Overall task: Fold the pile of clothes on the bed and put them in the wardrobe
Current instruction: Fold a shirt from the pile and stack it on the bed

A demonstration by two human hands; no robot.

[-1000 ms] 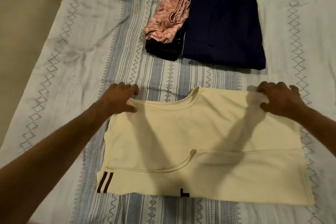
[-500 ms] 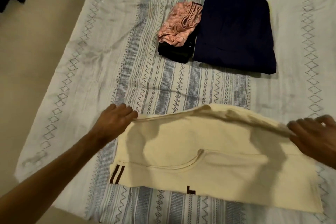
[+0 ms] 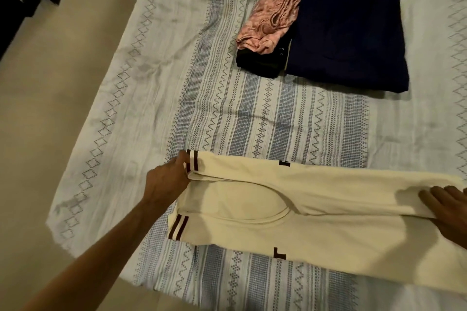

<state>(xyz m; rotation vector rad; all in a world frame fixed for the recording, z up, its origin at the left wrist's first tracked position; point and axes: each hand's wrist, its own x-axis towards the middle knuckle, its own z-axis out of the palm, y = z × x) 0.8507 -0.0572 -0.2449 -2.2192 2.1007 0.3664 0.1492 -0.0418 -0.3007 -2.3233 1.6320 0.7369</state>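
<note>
Bed (image 3: 156,88): a patterned sheet with blue stripes lies under everything you are working on
Cream shirt (image 3: 316,212): at the near edge in front of you, its upper part doubled over toward you, striped sleeve cuffs at the left
Navy garment (image 3: 346,28): folded flat at the far side, well apart from the shirt
Pink garment (image 3: 269,23): folded on a black garment (image 3: 260,63), just beside the navy one
Your left hand (image 3: 168,180): fingers pinch the shirt's folded left edge
Your right hand (image 3: 448,206): fingers lie fairly straight, pressing on the shirt's right side
</note>
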